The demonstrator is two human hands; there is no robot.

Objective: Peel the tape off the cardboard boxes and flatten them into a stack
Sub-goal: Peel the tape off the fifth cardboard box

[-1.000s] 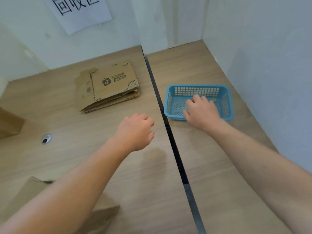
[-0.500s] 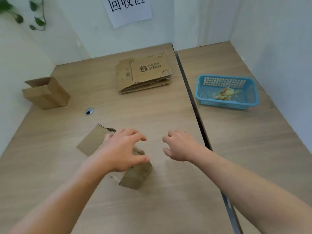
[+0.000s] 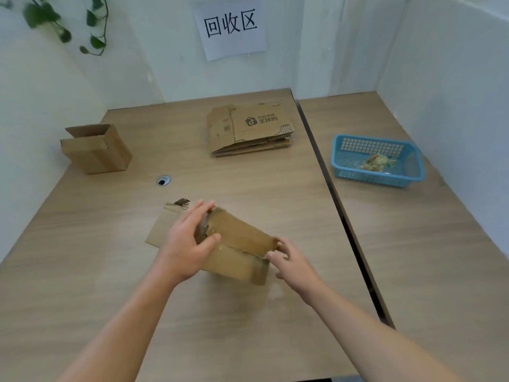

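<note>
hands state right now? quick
Left hand: holding the near cardboard box by its left end.
Right hand: at the box's right end; grip cannot be told.

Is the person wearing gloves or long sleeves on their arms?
No. The left hand and right hand are bare: no gloves, no visible rings. The left forearm and right forearm are bare too, with no sleeve, watch or bracelet showing.

Brown cardboard is set against a tabletop [image 3: 234, 326] of pale wood grain.
The near box [image 3: 239, 238], the open box [image 3: 96, 153] and the flattened stack [image 3: 248, 133] are coloured brown, the stack being printed with a dark grey logo [image 3: 251, 121]; the basket [image 3: 374, 179] is moulded in blue with a grid of holes; the sign [image 3: 231, 28] is lettered black on white.
</note>
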